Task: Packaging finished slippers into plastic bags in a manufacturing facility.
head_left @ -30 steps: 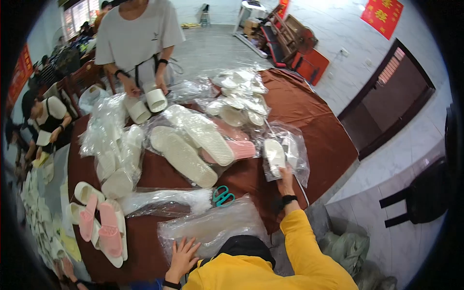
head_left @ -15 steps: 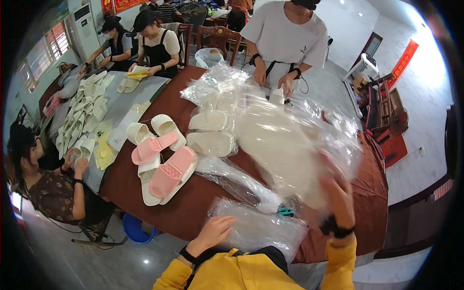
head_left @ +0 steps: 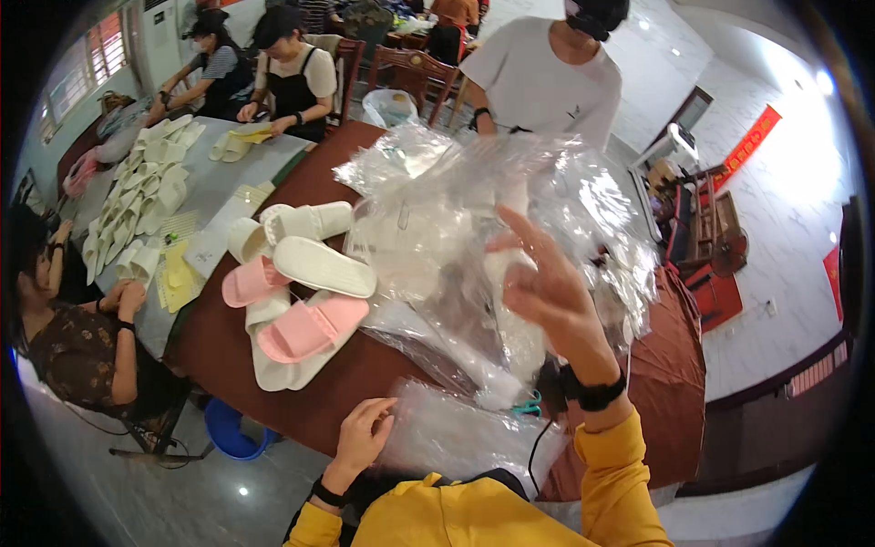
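Note:
My left hand (head_left: pixel 365 433) rests at the edge of a stack of clear plastic bags (head_left: pixel 456 438) along the table's near side, its fingers lightly bent. Over the middle of the table my right hand (head_left: pixel 551 296) is raised, slightly blurred, fingers apart and no object visible in them. Beneath and beyond it lies a large crumpled heap of clear plastic (head_left: pixel 410 228), partly hiding pale shapes. To the left is a pile of slippers: a pink slipper (head_left: pixel 314 328) on white ones, with a white slipper (head_left: pixel 325 267) sole up on top. Teal-handled scissors (head_left: pixel 527 404) lie by the bags.
A person in a white shirt (head_left: pixel 551 77) stands across the brown-covered table (head_left: pixel 301 410). At the left, several people sit along a grey table (head_left: pixel 205 196) heaped with pale slippers (head_left: pixel 150 182). A blue bucket (head_left: pixel 235 428) stands on the floor.
My right hand has swung up and left, away from the pale item it was beside. White slippers now lie on top of the pile. The clear plastic has spread higher; my left hand has moved slightly left.

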Demonstrator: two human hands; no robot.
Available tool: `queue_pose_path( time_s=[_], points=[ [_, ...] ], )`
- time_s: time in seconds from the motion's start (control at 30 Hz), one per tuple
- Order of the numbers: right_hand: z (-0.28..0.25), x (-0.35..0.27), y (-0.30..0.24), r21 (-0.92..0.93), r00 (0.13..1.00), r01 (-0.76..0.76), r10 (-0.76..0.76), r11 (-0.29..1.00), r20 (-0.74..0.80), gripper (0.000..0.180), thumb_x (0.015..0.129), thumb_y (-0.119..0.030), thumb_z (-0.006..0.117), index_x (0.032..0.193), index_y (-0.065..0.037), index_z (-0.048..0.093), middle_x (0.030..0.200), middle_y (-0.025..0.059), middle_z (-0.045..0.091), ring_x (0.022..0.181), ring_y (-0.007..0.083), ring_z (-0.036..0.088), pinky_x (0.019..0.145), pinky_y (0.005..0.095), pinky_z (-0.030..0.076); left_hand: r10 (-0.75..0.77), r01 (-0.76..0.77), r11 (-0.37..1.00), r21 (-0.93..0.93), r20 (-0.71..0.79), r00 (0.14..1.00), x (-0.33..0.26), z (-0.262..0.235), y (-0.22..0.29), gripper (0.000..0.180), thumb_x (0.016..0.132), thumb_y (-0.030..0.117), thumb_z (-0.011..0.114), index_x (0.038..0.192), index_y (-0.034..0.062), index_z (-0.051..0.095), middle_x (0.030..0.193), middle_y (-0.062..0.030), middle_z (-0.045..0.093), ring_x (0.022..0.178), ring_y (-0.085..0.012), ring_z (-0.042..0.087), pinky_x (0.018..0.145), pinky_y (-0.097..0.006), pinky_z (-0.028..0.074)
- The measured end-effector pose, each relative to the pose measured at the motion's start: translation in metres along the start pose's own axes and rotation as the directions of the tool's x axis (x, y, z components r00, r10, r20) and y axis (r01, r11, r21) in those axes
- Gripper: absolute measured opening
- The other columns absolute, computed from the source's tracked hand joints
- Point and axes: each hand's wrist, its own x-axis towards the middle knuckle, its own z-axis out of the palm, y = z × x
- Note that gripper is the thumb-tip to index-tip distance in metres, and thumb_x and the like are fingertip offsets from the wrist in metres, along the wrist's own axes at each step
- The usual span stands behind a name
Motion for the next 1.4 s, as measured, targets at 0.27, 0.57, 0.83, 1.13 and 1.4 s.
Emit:
queue_pose_path(
  time_s=[0.27, 0.57, 0.83, 1.13, 1.4],
  points=[
    [-0.019, -0.203, 0.056, 0.896, 0.995, 0.056, 0.054, 0.441, -0.089, 0.094, 0.077, 0.006, 0.062, 0.156, -0.013, 0.015, 0.132, 0.0177, 0.049, 0.065, 0.0118, 0.047, 0.057, 0.0222, 0.042, 0.243, -0.502, 0.832, 0.236, 0.659, 0.712, -0.020, 0.077, -0.029, 0.060, 0.081, 0.025, 0.071, 0.138, 0.0180, 0.053, 0.141, -0.0130, 0.047, 0.125, -0.0388, 0.043, 0.103, -0.051, 0.037],
    [-0.020, -0.334, 0.149, 0.423, 0.629, -0.606, 0.731, 0.674, -0.264, 0.106, 0.086, 0.002, 0.065, 0.157, -0.027, -0.008, 0.147, 0.0211, 0.037, 0.077, 0.0083, 0.051, 0.066, 0.0225, 0.047, 0.166, -0.524, 0.808, 0.269, 0.749, 0.641, -0.007, 0.075, -0.018, 0.067, 0.085, 0.024, 0.068, 0.146, 0.0146, 0.043, 0.149, -0.0173, 0.039, 0.136, -0.0339, 0.038, 0.113, -0.045, 0.030],
    [0.002, -0.376, 0.215, -0.419, 0.800, -0.599, 0.485, 0.682, -0.354, 0.101, 0.075, 0.001, 0.067, 0.157, -0.019, 0.011, 0.160, 0.0131, 0.020, 0.088, 0.0255, 0.062, 0.072, 0.0331, 0.053, 0.211, -0.462, 0.872, 0.162, 0.728, 0.653, 0.005, 0.075, -0.062, 0.058, 0.087, 0.017, 0.065, 0.142, 0.0099, 0.047, 0.146, -0.0179, 0.044, 0.134, -0.0299, 0.044, 0.111, -0.041, 0.035],
    [0.020, -0.386, 0.246, -0.615, 0.816, -0.578, 0.381, 0.536, -0.435, 0.101, 0.070, -0.004, 0.068, 0.154, -0.003, 0.013, 0.159, 0.0207, 0.016, 0.121, 0.0383, 0.053, 0.087, 0.0391, 0.052, 0.319, -0.336, 0.941, 0.027, 0.252, 0.914, 0.017, 0.024, 0.130, 0.027, 0.094, 0.014, 0.057, 0.118, 0.0005, 0.060, 0.116, -0.0113, 0.062, 0.106, -0.0253, 0.058, 0.094, -0.035, 0.045],
    [0.017, -0.403, 0.238, -0.551, 0.864, -0.499, 0.334, 0.669, -0.376, 0.101, 0.071, -0.010, 0.075, 0.152, 0.001, 0.016, 0.156, 0.0269, 0.018, 0.141, 0.0422, 0.027, 0.113, 0.0421, 0.031, -0.078, -0.698, 0.680, 0.226, 0.968, 0.237, -0.038, 0.076, 0.052, 0.100, 0.070, 0.035, 0.081, 0.153, 0.0301, 0.026, 0.160, -0.0101, 0.020, 0.146, -0.0400, 0.016, 0.110, -0.070, 0.016]
  ],
)
